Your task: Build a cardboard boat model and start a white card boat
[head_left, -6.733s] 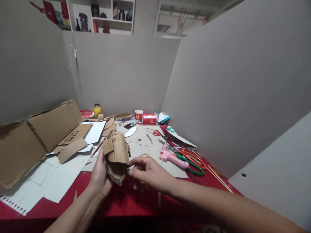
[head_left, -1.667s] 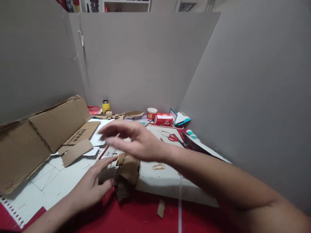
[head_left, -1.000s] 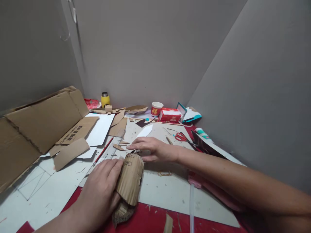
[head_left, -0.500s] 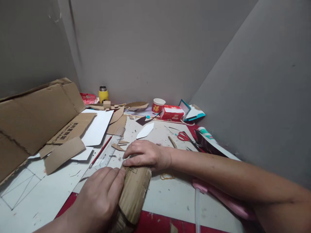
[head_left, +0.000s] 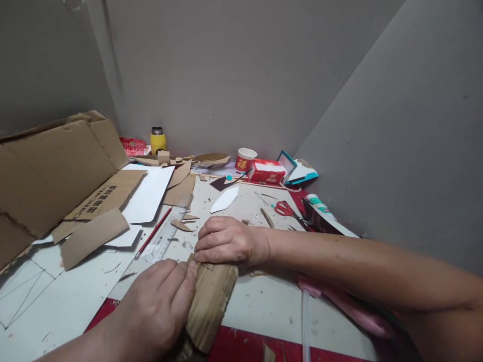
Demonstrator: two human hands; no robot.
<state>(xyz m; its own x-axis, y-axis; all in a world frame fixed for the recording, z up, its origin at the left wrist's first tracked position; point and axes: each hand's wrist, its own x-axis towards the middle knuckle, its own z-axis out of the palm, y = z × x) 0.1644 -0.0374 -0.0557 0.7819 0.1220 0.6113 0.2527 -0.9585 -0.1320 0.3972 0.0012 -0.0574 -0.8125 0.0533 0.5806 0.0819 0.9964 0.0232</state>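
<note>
A bent piece of brown corrugated cardboard (head_left: 211, 304) lies near the front of the table, its creased surface and rough right edge showing. My left hand (head_left: 160, 296) is closed on its left side, the thumb hidden. Across its far end lies my right hand (head_left: 226, 241), fingers curled over the edge close to the left fingertips. Just beyond are small cut cardboard scraps (head_left: 181, 225) and a clear ruler (head_left: 164, 241). A red pencil (head_left: 153, 234) rests left of the ruler. Farther back sits a white pointed paper shape (head_left: 225, 199).
A large cardboard box (head_left: 56, 176) and white sheets (head_left: 149, 193) fill the left. Red-handled scissors (head_left: 285, 208) lie right of the middle, beyond my forearm. At the back stand a yellow bottle (head_left: 158, 141), a paper cup (head_left: 246, 160) and a red box (head_left: 267, 172). Grey walls (head_left: 226, 75) rise behind.
The view has shifted slightly. My right hand has moved a little along the cardboard's far edge, and the cardboard looks slightly flatter. Both hands keep their hold.
</note>
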